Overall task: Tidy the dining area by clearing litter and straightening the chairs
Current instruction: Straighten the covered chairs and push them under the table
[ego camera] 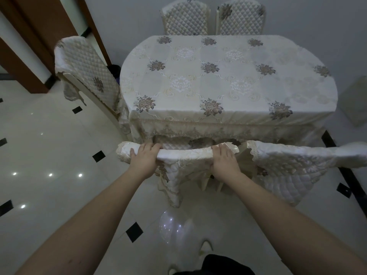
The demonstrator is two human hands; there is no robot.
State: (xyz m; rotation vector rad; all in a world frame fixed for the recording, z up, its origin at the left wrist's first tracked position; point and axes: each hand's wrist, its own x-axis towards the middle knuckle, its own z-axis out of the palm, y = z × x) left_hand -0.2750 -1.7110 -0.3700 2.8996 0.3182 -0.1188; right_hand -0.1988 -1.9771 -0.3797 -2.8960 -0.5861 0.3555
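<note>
A chair (184, 154) with a quilted cream cover stands at the near side of the dining table (228, 76), its seat tucked under the tablecloth. My left hand (144, 157) grips the left part of its top rail, fingers curled over the far edge. My right hand (225, 158) grips the right part of the same rail. A second covered chair (297, 161) stands close beside it on the right, its top rail nearly touching.
Another covered chair (87, 68) stands angled at the table's left end. Two more chairs (185, 16) (241, 15) sit at the far side against the wall. Glossy white floor tiles (49, 145) spread to the left. A brown door frame (29, 36) is at the far left.
</note>
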